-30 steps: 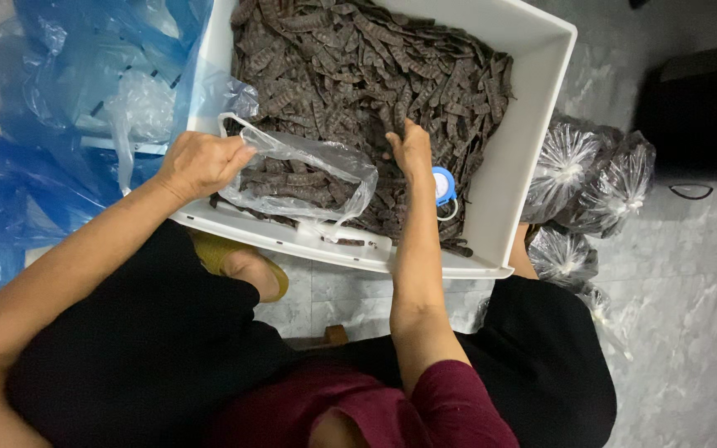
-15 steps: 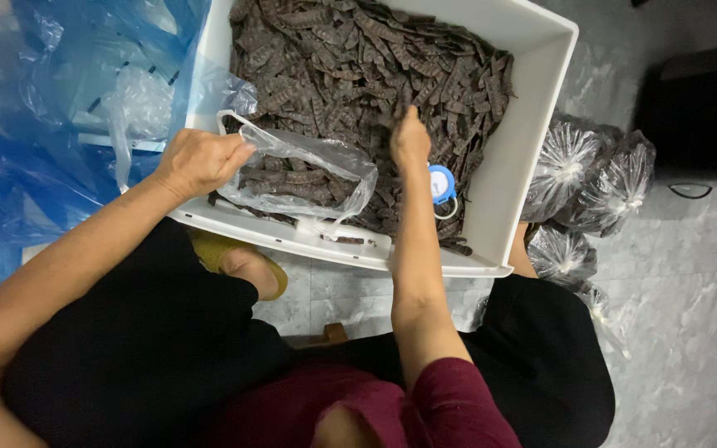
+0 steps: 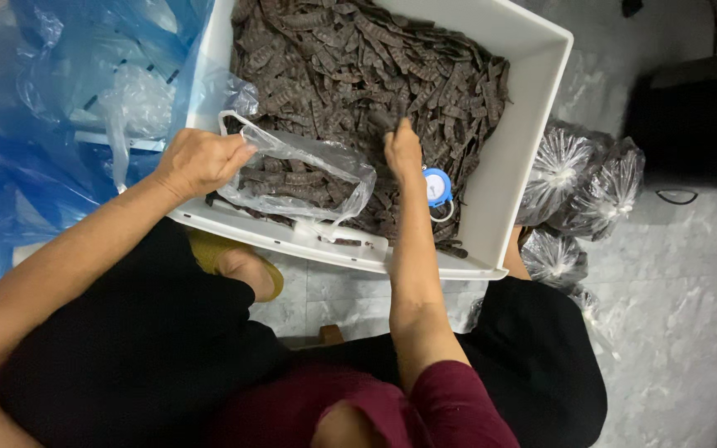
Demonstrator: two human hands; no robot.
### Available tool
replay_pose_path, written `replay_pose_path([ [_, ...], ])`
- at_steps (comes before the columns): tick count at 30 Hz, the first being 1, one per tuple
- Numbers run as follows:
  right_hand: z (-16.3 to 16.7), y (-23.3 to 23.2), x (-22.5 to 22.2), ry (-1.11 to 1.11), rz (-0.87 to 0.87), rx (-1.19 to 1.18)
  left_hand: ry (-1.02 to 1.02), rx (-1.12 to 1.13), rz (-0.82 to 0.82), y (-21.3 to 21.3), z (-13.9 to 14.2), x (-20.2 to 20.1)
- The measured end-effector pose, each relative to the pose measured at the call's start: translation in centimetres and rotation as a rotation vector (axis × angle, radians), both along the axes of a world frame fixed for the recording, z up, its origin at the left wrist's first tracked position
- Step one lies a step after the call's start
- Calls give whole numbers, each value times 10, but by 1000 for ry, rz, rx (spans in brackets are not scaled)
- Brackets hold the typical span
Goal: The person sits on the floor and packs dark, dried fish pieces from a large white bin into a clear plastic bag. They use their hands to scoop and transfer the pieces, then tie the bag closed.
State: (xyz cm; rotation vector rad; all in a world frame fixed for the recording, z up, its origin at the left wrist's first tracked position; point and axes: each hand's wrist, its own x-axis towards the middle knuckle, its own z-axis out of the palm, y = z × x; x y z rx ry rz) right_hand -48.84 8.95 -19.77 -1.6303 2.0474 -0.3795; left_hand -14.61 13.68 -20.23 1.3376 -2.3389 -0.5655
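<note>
Clear plastic bag (image 3: 309,170) in tub – tied filled bags (image 3: 578,178) right.

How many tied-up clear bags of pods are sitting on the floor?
3, right of the white tub: first filled bag, second filled bag, third filled bag nearer the knee. More may hide behind.

One large white plastic tub (image 3: 533,108), one clear plastic bag (image 3: 309,170) held open, one small blue round scale (image 3: 436,186), three tied clear filled bags (image 3: 582,182), dark brown pods (image 3: 350,58) beyond counting.

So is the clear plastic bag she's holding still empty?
No, the clear plastic bag in the left hand already holds some dark brown pods.
</note>
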Motion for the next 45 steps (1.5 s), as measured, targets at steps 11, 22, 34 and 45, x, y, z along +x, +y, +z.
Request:
replay_pose_path([
  [11,16,-19,43,191,27,25,-26,-10,6,-3,0,-4],
  [22,10,-15,22,-419,-33,-146,-67,97,12,-10,14,-3],
  [34,-3,63,87,-316,784,118,-3,43,0,-9,11,-2],
  [45,-2,55,62,-411,500,-314,-31,76,-6,-11,12,-6],
])
